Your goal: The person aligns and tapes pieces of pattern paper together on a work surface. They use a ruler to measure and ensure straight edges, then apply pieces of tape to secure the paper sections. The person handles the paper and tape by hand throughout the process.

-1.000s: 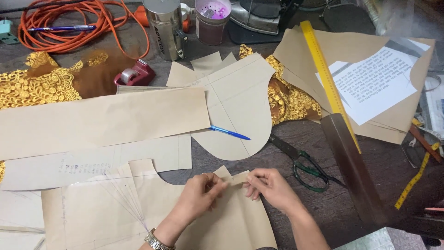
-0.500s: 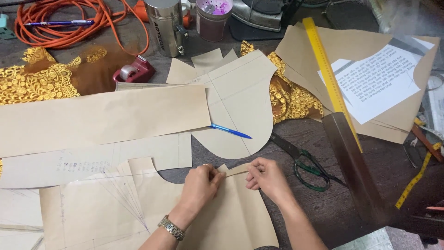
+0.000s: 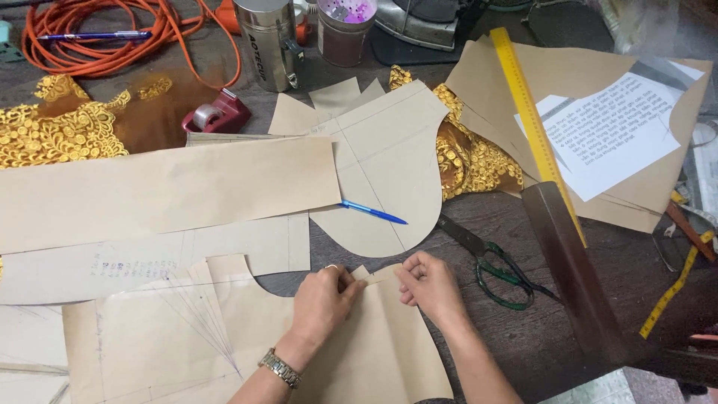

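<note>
You pinch the top edge of the tan paper pattern piece [image 3: 374, 329] lying at the near edge of the dark wooden tabletop [image 3: 523, 224]; the fingers of your left hand [image 3: 323, 298] and right hand [image 3: 428, 284] are closed on its small folded corner. Just right lie green-handled scissors [image 3: 497, 271]. Beyond sit a blue pen [image 3: 372, 212], gold lace fabric [image 3: 471, 161] and a yellow ruler [image 3: 535, 127].
</note>
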